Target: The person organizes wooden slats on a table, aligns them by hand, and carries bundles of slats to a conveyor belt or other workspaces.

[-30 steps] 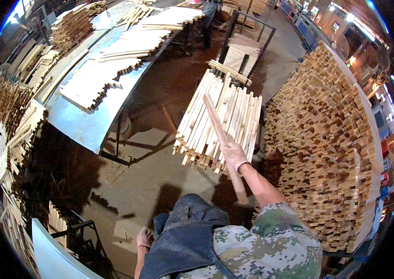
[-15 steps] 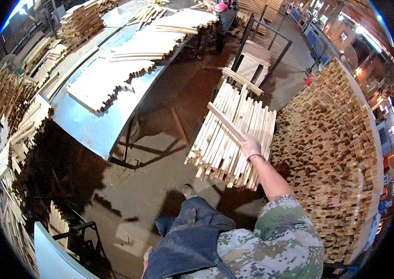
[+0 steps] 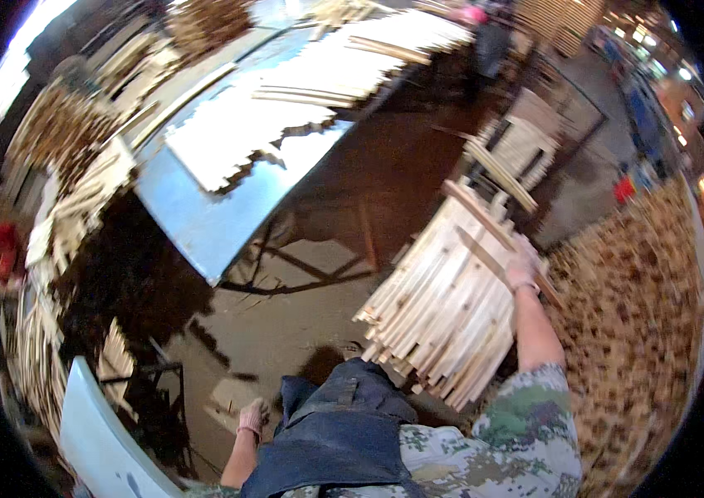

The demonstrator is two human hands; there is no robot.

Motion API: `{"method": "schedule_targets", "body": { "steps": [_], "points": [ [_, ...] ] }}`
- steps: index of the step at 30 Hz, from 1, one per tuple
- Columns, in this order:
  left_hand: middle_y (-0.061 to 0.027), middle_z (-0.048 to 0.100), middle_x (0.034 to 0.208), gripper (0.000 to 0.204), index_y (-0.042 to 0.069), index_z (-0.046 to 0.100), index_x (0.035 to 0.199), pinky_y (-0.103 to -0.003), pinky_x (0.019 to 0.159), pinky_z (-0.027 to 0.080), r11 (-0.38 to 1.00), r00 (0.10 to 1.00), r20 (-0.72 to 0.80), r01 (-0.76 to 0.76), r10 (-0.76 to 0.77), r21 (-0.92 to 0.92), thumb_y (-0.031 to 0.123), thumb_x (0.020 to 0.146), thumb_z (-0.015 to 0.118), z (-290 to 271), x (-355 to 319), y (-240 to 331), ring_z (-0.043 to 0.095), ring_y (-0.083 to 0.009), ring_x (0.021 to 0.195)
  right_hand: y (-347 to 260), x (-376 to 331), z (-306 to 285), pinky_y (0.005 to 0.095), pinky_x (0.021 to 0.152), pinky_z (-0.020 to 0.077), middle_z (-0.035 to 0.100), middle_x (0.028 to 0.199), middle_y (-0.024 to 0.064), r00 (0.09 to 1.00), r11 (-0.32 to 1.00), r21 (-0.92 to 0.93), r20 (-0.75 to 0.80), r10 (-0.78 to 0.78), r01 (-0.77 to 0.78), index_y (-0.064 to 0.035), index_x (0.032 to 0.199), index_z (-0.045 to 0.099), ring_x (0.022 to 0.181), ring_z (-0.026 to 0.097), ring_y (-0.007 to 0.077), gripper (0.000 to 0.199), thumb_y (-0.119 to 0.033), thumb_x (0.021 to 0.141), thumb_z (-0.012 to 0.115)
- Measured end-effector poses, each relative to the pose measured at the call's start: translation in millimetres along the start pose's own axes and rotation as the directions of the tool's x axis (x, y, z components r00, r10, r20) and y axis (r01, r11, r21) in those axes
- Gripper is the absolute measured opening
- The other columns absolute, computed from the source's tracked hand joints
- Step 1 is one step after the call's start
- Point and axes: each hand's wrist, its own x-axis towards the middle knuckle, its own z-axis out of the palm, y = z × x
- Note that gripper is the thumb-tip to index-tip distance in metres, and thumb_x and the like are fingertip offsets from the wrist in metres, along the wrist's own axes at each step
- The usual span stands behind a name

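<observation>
1. Wooden stick [image 3: 478,213]: held at a slant above the stick stack [image 3: 443,303]; its separate shadow suggests clearance between the two
2. Right hand [image 3: 523,264], gloved: clamped on the wooden stick nearer its right end, presumably leaving the longer portion free to project forward
3. Stick stack: pieces laid lengthwise side by side, probably for a compact, stable load
4. Left hand [image 3: 253,417], gloved: low, well apart from the stack; fingers curled, nothing visible inside, full closure cannot be told
5. Blue table [image 3: 207,241], left: bears pale slats [image 3: 240,133], likely spread for access
6. Timber pile [image 3: 634,332], right: blurred
</observation>
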Motion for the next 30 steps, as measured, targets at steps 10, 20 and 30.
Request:
{"method": "schedule_targets", "body": {
  "steps": [10, 20, 30],
  "points": [
    [0.0011, 0.051, 0.071, 0.024, 0.016, 0.052, 0.081, -0.034, 0.052, 0.034, 0.996, 0.990, 0.125, 0.056, -0.065, 0.071, 0.026, 0.103, 0.055, 58, -42, 19, 0.047, -0.0146, 0.058, 65, -9, -9, 0.0474, 0.124, 0.0358, 0.048, 0.161, 0.0235, 0.962, 0.976, -0.187, 0.225, 0.157, -0.116, -0.0033, 0.154, 0.051, 0.148, 0.044, 0.0399, 0.062, -0.021, 0.096, 0.066],
    [-0.0256, 0.074, 0.122, 0.051, -0.002, 0.073, 0.113, -0.047, 0.098, 0.049, 0.707, 0.985, 0.092, -0.168, 0.144, 0.687, 0.043, 0.095, 0.055, 72, -3, -37, 0.069, -0.0380, 0.115, -43, 12, -27, 0.0492, 0.126, 0.0332, 0.045, 0.162, 0.0263, 0.945, 0.961, 0.143, -0.263, -0.193, 0.236, 0.0008, 0.162, 0.038, 0.151, 0.041, 0.0419, 0.071, -0.017, 0.098, 0.064],
    [-0.0255, 0.074, 0.114, 0.030, 0.008, 0.072, 0.111, -0.051, 0.090, 0.053, 0.471, 0.898, 0.265, -0.415, 0.352, 0.778, 0.028, 0.101, 0.051, 15, 51, -8, 0.070, -0.0442, 0.110, -268, -42, 47, 0.0381, 0.113, 0.0473, 0.068, 0.139, 0.0164, 0.943, 0.621, 0.769, 0.073, -0.324, 0.154, 0.0054, 0.136, 0.064, 0.129, 0.063, 0.0261, 0.049, -0.018, 0.093, 0.072]
  ]
}}
